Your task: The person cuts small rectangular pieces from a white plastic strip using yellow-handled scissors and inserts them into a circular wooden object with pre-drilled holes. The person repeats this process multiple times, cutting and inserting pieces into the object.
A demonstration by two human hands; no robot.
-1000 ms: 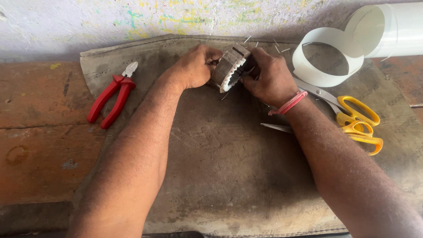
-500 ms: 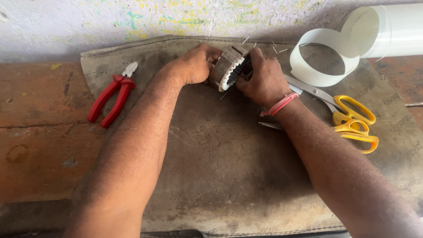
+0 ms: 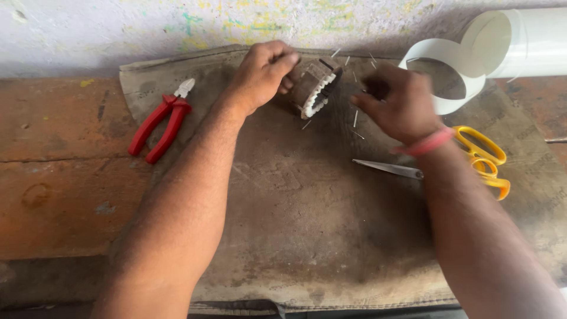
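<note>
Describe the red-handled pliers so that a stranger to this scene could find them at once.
Start at the grey cloth mat on the worn reddish floor. The pliers lie at its upper left corner, beyond the left hand. Their red handles set them apart from the yellow-handled scissors opposite.

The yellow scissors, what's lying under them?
The yellow scissors lie on a worn grey-brown mat spread over a reddish bench. The right hand and its forearm cover the middle of the blades, so what sits beneath that part cannot be seen.
</note>
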